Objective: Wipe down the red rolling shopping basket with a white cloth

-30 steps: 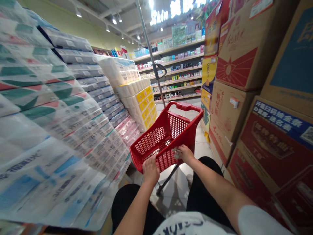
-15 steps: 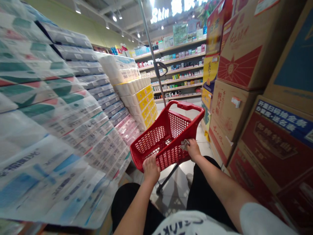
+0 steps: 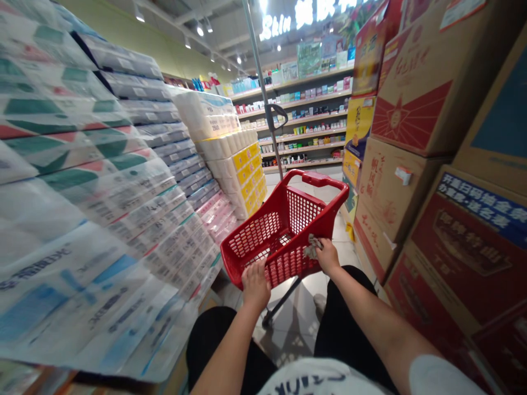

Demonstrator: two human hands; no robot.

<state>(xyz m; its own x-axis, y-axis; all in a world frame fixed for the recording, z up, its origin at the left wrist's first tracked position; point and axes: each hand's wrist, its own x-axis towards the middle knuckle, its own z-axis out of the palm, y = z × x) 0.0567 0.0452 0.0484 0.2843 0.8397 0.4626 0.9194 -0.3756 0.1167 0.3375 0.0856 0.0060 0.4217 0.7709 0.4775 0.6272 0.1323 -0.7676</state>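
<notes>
Red shopping cart stands before the person's legs; left hand has fingers together, clamped over its near edge; right hand pinches a crumpled greyish rag, nearer the handle than a second ago, so reaching another stretch of side.

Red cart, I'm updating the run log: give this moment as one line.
left hand: on red cart rim | right hand: holding crumpled wad at cart's side
</notes>
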